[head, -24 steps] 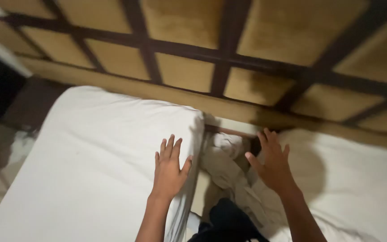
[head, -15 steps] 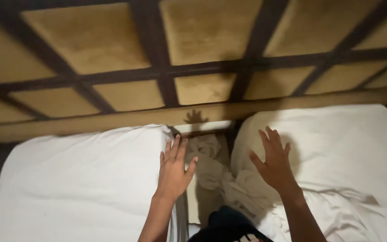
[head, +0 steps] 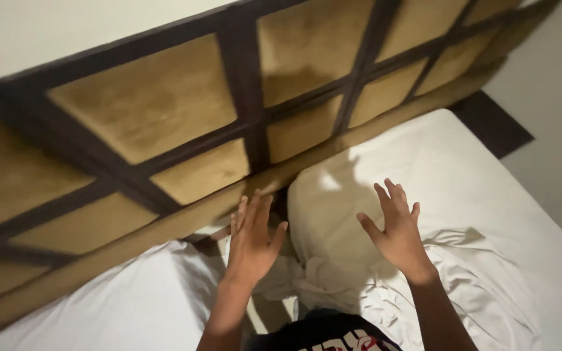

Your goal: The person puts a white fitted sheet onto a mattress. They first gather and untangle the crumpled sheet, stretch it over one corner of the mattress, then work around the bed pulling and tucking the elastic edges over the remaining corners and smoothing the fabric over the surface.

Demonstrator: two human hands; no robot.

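Since the earlier frame the view has swung and tilted, so the padded headboard (head: 164, 123) now slants from the lower left of the frame up to the upper right, and both hands sit lower and nearer the middle of the picture. Left hand (head: 253, 242) is raised with the palm forward and the fingers close together and straight, holding nothing; it hovers in front of the gap between the two mattresses, close to the lower rail of the headboard, though whether it touches the rail cannot be told. Right hand (head: 397, 229) is spread wide, fingers fanned, also empty, held just above the right mattress (head: 463, 175), which fills the centre right of the frame under its white sheet. Bunched sheet (head: 333, 286) lies rumpled between and below the two hands, at the lower middle, spilling into the gap. Left mattress (head: 118, 305) shows at the lower left, its sheet smooth. Both hands being open and lifted off the cloth suggests, as a judgement, that the bedding is not gripped at this moment. A dark garment (head: 323, 335) shows at the bottom edge.
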